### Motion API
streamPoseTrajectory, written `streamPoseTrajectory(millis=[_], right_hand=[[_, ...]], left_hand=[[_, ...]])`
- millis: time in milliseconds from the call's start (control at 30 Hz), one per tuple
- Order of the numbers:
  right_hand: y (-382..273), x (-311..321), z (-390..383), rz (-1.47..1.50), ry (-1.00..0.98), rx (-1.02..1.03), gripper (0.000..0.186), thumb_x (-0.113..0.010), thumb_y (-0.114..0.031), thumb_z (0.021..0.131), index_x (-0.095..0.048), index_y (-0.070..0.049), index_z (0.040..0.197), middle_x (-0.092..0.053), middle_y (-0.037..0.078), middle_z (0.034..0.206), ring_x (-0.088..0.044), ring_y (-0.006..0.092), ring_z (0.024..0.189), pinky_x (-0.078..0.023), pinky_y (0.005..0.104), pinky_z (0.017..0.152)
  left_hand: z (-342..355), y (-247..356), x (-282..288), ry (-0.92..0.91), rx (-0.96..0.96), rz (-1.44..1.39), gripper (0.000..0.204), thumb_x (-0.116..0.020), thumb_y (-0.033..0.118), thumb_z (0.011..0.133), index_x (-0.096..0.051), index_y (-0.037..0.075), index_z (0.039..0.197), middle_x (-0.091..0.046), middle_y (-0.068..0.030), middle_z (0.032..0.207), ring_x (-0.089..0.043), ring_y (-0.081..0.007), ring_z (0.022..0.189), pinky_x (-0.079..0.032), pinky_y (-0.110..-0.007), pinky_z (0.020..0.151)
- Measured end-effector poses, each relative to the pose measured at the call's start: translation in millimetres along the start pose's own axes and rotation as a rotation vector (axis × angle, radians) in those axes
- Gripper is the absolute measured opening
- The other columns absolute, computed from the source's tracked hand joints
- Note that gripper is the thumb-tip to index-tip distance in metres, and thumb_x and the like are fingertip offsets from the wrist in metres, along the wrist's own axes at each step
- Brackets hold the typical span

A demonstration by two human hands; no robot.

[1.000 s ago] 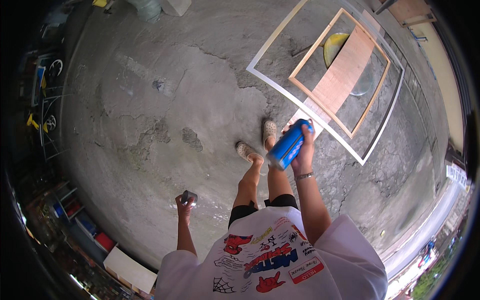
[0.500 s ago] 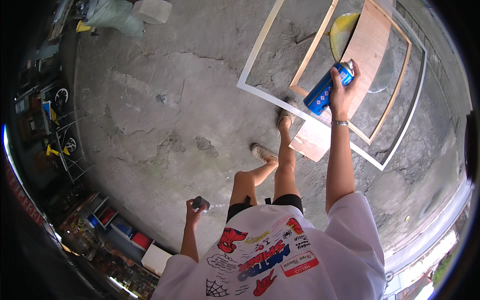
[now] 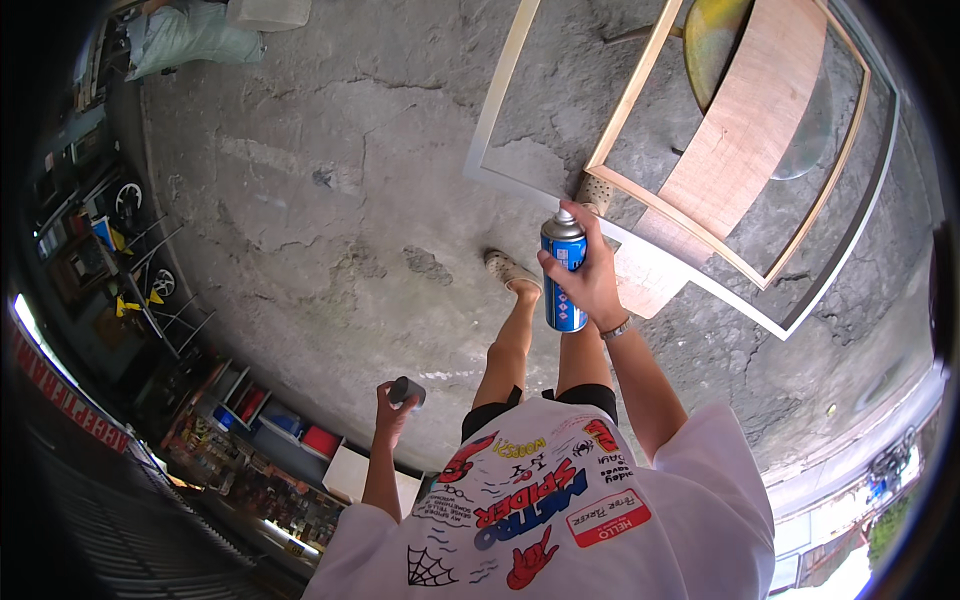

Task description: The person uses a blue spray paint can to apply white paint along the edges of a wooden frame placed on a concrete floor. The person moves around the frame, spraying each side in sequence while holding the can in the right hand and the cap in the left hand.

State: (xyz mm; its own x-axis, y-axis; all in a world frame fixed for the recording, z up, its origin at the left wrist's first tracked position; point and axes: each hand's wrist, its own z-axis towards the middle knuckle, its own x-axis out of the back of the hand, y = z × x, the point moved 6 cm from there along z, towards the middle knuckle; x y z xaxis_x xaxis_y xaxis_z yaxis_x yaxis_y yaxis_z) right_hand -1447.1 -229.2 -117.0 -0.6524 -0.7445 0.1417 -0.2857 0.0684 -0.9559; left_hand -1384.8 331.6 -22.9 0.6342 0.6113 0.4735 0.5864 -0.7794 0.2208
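Two hands are closed on things: since the earlier frame the right hand point(image 3: 590, 280) has turned the blue spray can point(image 3: 563, 272) upright, nozzle up, while the left hand point(image 3: 392, 408) still grips a small grey cap point(image 3: 407, 390). Just beyond the can lie a white frame point(image 3: 520, 190), a wooden frame point(image 3: 640, 110) and a plywood board point(image 3: 745, 130) on the cracked concrete floor point(image 3: 330, 230).

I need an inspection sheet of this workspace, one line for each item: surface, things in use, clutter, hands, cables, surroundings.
Surface: cracked grey concrete floor, stained.
Things in use: blue spray can held upright; small grey cap; pale wooden frames lying flat on the floor, a brown plywood board within them.
Clutter: grey-green sack at the far edge.
Hands: right hand in a closed grip on the can; left hand closed on the cap.
Cables: nothing seen.
Surroundings: shelves with coloured boxes at the left.
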Motion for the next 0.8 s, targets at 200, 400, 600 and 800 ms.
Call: streamPoseTrajectory(millis=[200,400,600,800], right_hand=[[9,-1,49,0.101,-0.001,-0.079,0.069,-0.085,-0.019,0.086,-0.051,-0.009,0.146,-0.070,0.017,0.122,-0.072,0.0269,0.104,-0.057,0.0398,0.092],[6,43,125,0.294,0.428,-0.038,0.071,-0.083,-0.020,0.091,-0.043,-0.010,0.150,-0.069,0.013,0.111,-0.070,0.0195,0.094,-0.060,0.0352,0.081],[3,31,101,0.144,0.308,-0.077,0.072,-0.086,-0.024,0.088,-0.048,-0.012,0.148,-0.071,0.015,0.112,-0.072,0.0222,0.095,-0.060,0.0392,0.086],[6,-16,0,0.007,0.060,-0.101,0.071,-0.085,-0.019,0.083,-0.053,-0.013,0.145,-0.071,0.016,0.121,-0.071,0.0304,0.107,-0.055,0.0439,0.099]], left_hand=[[-2,-3,4,-0.005,0.027,0.020,0.073,-0.090,0.024,0.087,-0.042,0.016,0.142,-0.065,-0.0072,0.127,-0.062,-0.0197,0.114,-0.052,-0.039,0.094],[-7,-3,-2,-0.008,0.061,-0.022,0.074,-0.090,0.015,0.086,-0.040,0.010,0.141,-0.066,-0.0099,0.125,-0.063,-0.0203,0.116,-0.051,-0.039,0.102],[4,-11,13,-0.025,0.025,0.063,0.073,-0.090,0.024,0.088,-0.042,0.015,0.142,-0.065,-0.0078,0.125,-0.062,-0.0193,0.114,-0.052,-0.038,0.092],[41,-6,38,-0.067,0.020,0.047,0.073,-0.090,0.016,0.087,-0.040,0.012,0.141,-0.065,-0.0106,0.128,-0.062,-0.0206,0.120,-0.049,-0.039,0.106]])
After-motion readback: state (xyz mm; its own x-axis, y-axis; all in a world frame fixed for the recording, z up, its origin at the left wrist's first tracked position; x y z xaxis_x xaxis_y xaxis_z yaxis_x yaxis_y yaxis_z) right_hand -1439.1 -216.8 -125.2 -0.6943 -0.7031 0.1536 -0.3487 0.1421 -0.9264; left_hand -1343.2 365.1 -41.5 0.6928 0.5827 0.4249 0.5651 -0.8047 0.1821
